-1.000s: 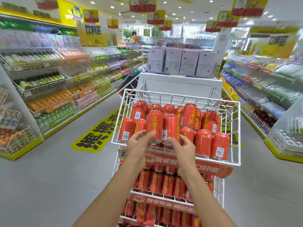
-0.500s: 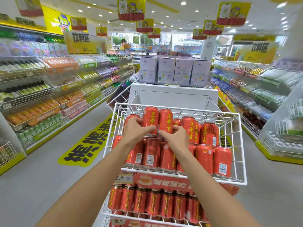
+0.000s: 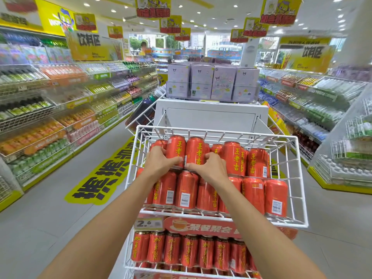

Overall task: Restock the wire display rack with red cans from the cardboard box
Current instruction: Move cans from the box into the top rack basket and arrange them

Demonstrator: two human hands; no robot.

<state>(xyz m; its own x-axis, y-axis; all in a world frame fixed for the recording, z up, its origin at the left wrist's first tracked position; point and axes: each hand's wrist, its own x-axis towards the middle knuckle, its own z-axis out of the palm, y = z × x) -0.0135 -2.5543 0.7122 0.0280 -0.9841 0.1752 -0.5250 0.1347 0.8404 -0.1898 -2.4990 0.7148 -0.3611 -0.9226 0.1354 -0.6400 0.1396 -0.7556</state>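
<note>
Our left hand [image 3: 161,165] was wrapped round the lower half of one red can [image 3: 175,149], fingers curled on its wall. Our right hand [image 3: 212,168] gripped the neighbouring can [image 3: 194,151] the same way, so that the two cans touched and our thumbs almost met between them. Both cans stood upright, their yellow characters facing us, in the upper layer toward the back left of the top basket [image 3: 298,222] of the wire display rack. We judged that we held them low in order to settle their bases onto the lids of the cans beneath, where a narrow rim offers little footing. They were smooth, glossy metal cylinders, tapered at the shoulder and likely slippery against one another. In front of them the front row [image 3: 251,195] stood on the basket floor, several barcodes turned outward. The basket was white coated wire in an open grid, and its raised front rail seemed meant to keep the cans from tipping out. Under that rail hung a price tag [image 3: 149,223] and a red banner strip [image 3: 201,226], and below those stood a lower tier of cans [image 3: 181,250]. Behind the rack, lilac cartons [image 3: 201,81] sat on a white stand [image 3: 211,117]. The cardboard box was nowhere in our view.
</note>
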